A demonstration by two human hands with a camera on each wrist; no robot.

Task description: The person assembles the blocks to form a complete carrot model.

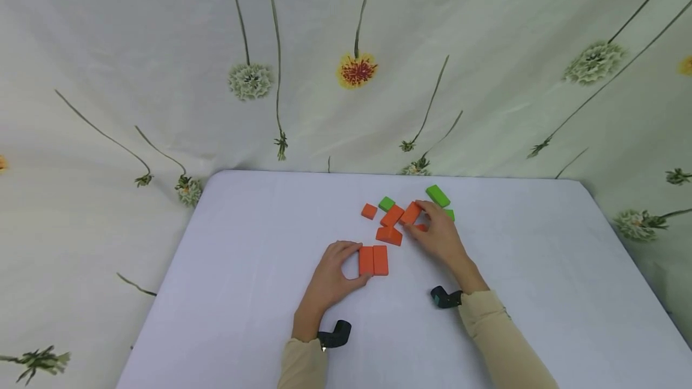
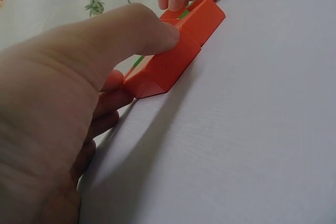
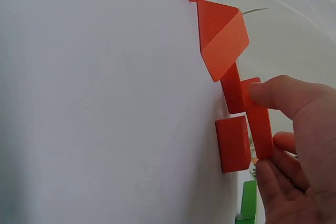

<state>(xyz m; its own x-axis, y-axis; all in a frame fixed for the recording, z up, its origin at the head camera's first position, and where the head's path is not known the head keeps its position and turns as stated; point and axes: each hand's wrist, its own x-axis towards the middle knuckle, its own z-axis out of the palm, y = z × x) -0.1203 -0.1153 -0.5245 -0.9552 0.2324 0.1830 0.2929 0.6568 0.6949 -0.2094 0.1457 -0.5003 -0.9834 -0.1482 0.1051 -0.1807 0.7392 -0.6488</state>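
My left hand (image 1: 327, 280) holds an orange rectangular block (image 1: 366, 261) at its two ends, thumb on the near end and fingers at the far end. Flush against that block's right side lies a second orange block (image 1: 381, 260). Farther back, my right hand (image 1: 442, 238) pinches another orange block (image 1: 411, 212) between thumb and fingers. In the right wrist view this pinched block (image 3: 258, 127) is raised off the white surface. Beside it are an orange block (image 1: 391, 215) and an orange wedge-shaped block (image 1: 389, 235). One more orange block (image 1: 421, 228) is partly hidden under the right hand.
A small orange block (image 1: 369, 211) and a small green block (image 1: 386, 203) lie left of the right hand. Behind it is a longer green block (image 1: 438, 196), with another green piece (image 1: 450, 215) partly covered. A flower-printed cloth (image 1: 324, 119) hangs behind the white table (image 1: 243, 227).
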